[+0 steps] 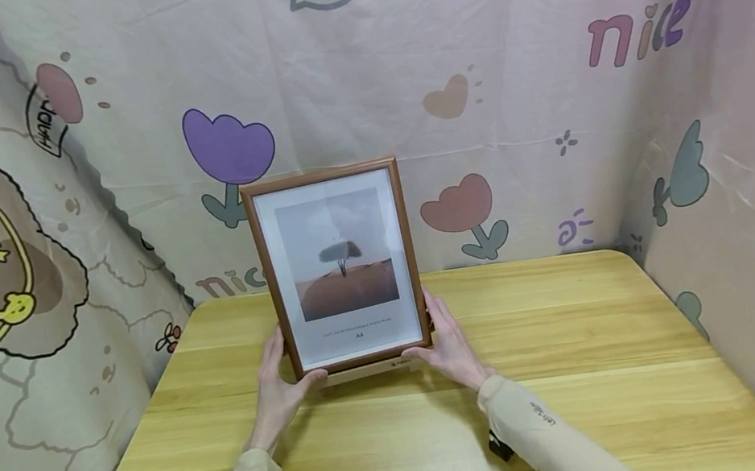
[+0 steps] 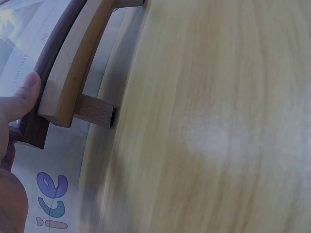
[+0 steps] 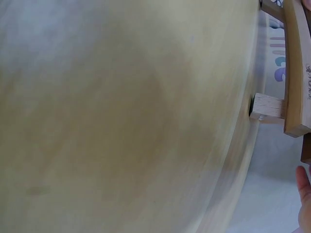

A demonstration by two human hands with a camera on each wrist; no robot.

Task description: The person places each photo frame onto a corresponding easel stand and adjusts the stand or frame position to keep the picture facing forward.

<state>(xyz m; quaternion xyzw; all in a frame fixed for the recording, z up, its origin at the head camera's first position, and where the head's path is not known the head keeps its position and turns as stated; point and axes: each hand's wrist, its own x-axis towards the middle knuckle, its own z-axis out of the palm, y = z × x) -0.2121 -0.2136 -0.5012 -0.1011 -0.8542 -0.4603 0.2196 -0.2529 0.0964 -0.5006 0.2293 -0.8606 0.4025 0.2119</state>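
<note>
Beige sleeves (image 1: 553, 429), nearest, lead to the left hand (image 1: 279, 390) and right hand (image 1: 453, 348), both clamped on a picture frame's (image 1: 346, 273) lower corners, a wooden stand (image 2: 70, 68) beneath, over the table (image 1: 585, 351).

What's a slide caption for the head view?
Left hand and right hand hold a framed tree picture by its lower corners.
</note>
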